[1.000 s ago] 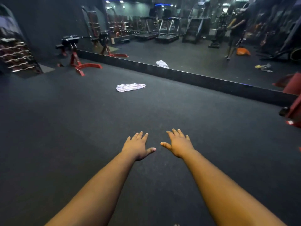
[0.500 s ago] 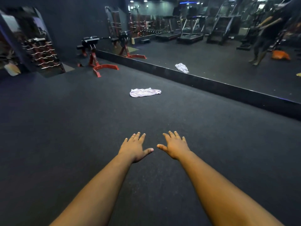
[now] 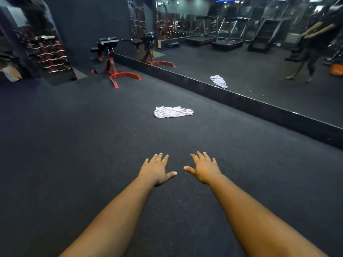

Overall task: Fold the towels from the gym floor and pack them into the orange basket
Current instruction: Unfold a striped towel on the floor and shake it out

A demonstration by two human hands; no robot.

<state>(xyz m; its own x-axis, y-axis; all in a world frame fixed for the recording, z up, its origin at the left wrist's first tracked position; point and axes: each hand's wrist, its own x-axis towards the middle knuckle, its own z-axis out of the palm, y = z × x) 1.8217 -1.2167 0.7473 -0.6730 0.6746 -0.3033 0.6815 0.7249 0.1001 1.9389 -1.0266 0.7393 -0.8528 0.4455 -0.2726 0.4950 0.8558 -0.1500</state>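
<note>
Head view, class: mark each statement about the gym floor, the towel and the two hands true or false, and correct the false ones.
1. Both hands hold nothing. True: left hand and right hand are spread open.
2. The towel lies neatly folded. False: it is crumpled on the floor.
3. The towel lies ahead of the hands, apart from them. True.
4. The left hand touches the towel. False: bare floor lies between them.
5. A red-framed bench stands near the mirror. True.
</note>
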